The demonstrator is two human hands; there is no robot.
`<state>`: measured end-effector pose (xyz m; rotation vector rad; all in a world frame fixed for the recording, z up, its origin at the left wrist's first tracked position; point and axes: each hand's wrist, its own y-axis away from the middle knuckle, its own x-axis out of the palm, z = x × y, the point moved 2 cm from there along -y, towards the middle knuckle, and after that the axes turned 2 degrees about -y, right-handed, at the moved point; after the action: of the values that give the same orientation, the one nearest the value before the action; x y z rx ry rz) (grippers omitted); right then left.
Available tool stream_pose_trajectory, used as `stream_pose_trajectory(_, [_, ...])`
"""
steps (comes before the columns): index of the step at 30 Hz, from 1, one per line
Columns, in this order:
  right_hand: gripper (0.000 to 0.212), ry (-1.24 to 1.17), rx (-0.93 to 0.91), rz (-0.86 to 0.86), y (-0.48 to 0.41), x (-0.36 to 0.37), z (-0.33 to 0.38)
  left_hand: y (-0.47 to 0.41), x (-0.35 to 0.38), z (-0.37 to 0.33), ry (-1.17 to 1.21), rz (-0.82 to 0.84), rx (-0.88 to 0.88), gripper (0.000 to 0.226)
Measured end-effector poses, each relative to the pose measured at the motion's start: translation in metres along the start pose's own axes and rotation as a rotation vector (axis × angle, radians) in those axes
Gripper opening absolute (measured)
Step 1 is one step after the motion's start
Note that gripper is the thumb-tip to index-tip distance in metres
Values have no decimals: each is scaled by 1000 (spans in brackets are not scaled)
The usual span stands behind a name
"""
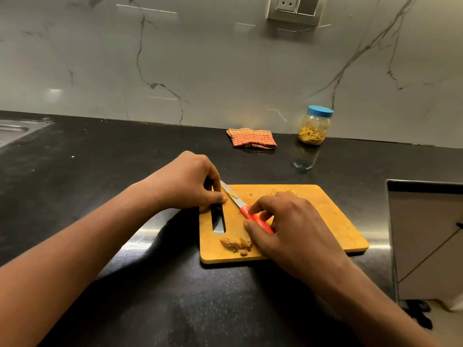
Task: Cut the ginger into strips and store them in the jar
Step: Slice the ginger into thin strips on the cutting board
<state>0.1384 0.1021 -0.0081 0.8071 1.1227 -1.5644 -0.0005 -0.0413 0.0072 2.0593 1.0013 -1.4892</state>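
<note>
On the cutting board point(325, 221), the right hand point(283, 221) is gripping the red handle of the knife point(238, 202) while the left hand point(190, 181) is pinching its blade tip, with ginger pieces point(236, 245) lying at the board's near edge and the blue-lidded jar point(314, 126) standing closed at the back of the counter point(150, 284).

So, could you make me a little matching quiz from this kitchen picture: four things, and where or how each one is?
Things:
1. jar
2. knife
3. cloth
4. ginger scraps

States:
A. gripped by the right hand
B. folded, orange-striped
C. topped with a blue lid
D. near the front edge of the cutting board

Pairs: 1-C, 2-A, 3-B, 4-D
</note>
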Motion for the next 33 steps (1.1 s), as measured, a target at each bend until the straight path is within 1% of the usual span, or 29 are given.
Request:
stream_pose_trajectory(4, [42,13,-23,-4,8,0,2,4,-3,-1,32,52,-173,23])
stream_pose_trajectory(7, [46,15,-37,-7,12,-1,3,14,0,-4,43,116,-295,30])
stream_pose_trajectory(11, [50,17,-65,12,17,-1,9,28,7,-12,90,129,-382,37])
stream_pose_trajectory(17, [37,7,-81,35,18,-2,12,31,10,-13,127,75,-431,33])
stream_pose_trajectory(22, [36,-38,-89,68,16,-5,9,26,8,-17,-30,17,-374,33])
stream_pose_trajectory(27, [47,-41,-99,104,15,-7,8,24,10,-13,-17,15,-373,37])
stream_pose_trajectory(33, [52,-33,-99,128,14,-7,8,27,13,-7,7,-38,-347,39])
